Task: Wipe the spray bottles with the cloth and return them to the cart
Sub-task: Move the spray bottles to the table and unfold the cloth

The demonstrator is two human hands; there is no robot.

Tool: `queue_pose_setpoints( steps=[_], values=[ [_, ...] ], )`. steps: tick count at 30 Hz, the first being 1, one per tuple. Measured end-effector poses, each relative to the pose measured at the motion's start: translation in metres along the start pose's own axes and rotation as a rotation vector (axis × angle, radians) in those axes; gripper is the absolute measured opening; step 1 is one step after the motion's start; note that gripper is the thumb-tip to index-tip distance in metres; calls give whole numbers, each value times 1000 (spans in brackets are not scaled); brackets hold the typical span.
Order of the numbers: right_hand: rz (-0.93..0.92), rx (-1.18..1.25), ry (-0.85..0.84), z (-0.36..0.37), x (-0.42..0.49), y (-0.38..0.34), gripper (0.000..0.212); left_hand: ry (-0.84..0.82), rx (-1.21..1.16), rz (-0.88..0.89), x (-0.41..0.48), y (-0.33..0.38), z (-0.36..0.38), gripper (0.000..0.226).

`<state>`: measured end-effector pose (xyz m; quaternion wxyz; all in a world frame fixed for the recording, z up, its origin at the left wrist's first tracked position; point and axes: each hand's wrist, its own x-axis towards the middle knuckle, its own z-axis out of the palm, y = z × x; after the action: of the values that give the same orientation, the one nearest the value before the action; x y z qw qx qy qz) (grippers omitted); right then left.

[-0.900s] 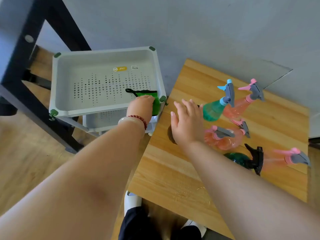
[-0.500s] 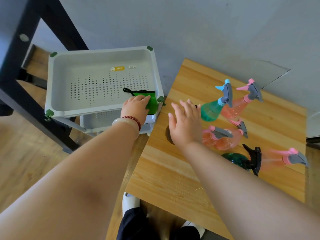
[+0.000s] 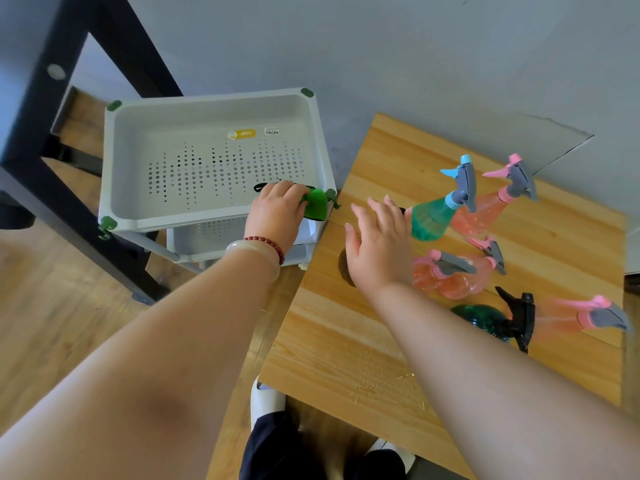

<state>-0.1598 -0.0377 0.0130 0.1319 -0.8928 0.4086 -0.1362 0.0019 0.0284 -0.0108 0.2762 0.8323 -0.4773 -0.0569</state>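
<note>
Left hand (image 3: 277,213) is in the near right corner of the cart's (image 3: 207,98) top tray, fingers curled onto the green cloth (image 3: 317,202). The cloth lies just inside the rim.

Right hand (image 3: 377,244) hovers over the wooden surface (image 3: 346,341), fingers spread and holding nothing.

Key relation: the teal spray bottle (image 3: 431,218) sits just past the right fingertips, to the right and slightly away. Its long axis runs from the base nearest the hand to the blue trigger head, pointing up and away. The right hand is much the nearer; the left is well apart, across the gap between cart and surface. Likely next move is right hand takes the teal body while left brings the cloth over.

Count:
- Cloth – one.
- Cart – one, at least two tiers showing.
- Spray bottles – six, as best I can tell, all on the surface and none in the cart: the teal one, a dark green bottle (image 3: 485,317) with black trigger, and four pink – rear pink bottle (image 3: 483,214), middle pink pair (image 3: 446,282) overlapping, and far-right pink bottle (image 3: 568,317).
</note>
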Motion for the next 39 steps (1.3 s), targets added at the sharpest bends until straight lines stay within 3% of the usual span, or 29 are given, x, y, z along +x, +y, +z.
queue_pose_setpoints(
  steps=[6, 12, 29, 39],
  values=[
    [8, 26, -1, -8, -1, -3, 38, 84, 41, 127, -10, 3, -13, 33],
    [7, 48, 4, -22, -4, -6, 37, 74, 107, 195, -11, 15, -38, 15],
    [43, 93, 46, -110, -35, 7, 40, 31, 226, 305, -25, 103, -87, 22],
    [67, 134, 88, -136, -83, 40, 42, 85, 195, 450, -61, 159, -72, 23]
  ],
)
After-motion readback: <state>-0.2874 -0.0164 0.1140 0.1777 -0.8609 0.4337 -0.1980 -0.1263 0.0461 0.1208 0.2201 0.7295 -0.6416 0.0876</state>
